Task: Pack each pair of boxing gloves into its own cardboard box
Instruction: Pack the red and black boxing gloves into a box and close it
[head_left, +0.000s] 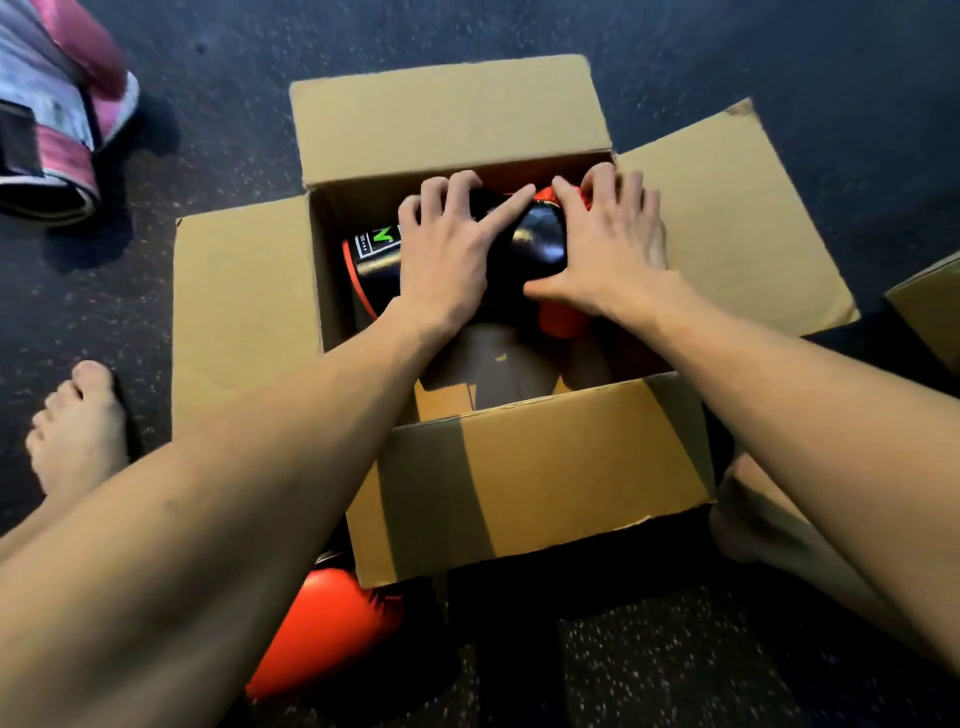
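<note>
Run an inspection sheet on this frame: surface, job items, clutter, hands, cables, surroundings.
Surface: dark speckled floor.
Job's things: open cardboard box, flaps folded out, with a black-and-orange glove inside; orange glove on the floor at the box's near side, not yet packed; pink-and-white gloves on the floor at far left; second box cut off by the right edge.
Clutter: nothing seen.
Grippers: left hand and right hand both inside the box, fingers curled over the black-and-orange glove.
Cables: nothing seen.
Surroundings: the person's bare foot left of the box.
</note>
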